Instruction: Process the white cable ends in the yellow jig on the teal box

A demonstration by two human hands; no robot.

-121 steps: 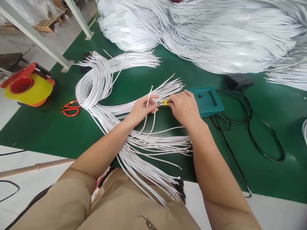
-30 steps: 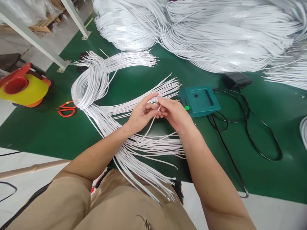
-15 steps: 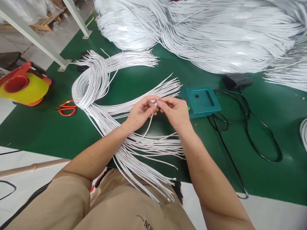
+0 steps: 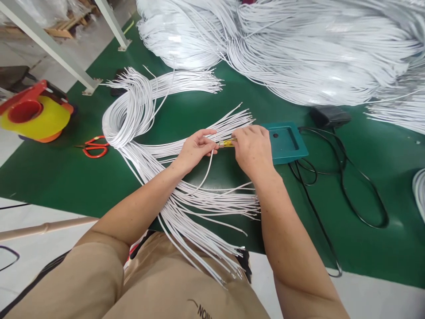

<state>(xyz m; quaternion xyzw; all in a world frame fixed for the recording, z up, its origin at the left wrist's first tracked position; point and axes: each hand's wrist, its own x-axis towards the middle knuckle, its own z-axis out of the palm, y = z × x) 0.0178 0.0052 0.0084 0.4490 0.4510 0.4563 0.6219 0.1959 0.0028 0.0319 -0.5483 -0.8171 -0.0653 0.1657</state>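
My left hand [image 4: 195,149] pinches the end of a single white wire [image 4: 206,170] that loops down toward me. My right hand [image 4: 253,147] is closed around a small yellow clip [image 4: 227,142] and holds it against that wire end. Both hands hover over a fanned bundle of white wires [image 4: 186,195] that lies across the green table [image 4: 66,177] and hangs over its near edge onto my lap. A teal box [image 4: 288,142] sits just right of my right hand.
Big heaps of white wire [image 4: 299,48] fill the back of the table. A curled wire bundle [image 4: 133,106] lies at the left, red scissors [image 4: 94,147] beside it. Black cables [image 4: 345,177] trail from the teal box. A red and yellow tape dispenser [image 4: 35,114] stands off the table's left edge.
My right hand has moved right and now grips the yellow clip at the wire end; a moment ago both hands only pinched the wire tip and the box's green button showed.
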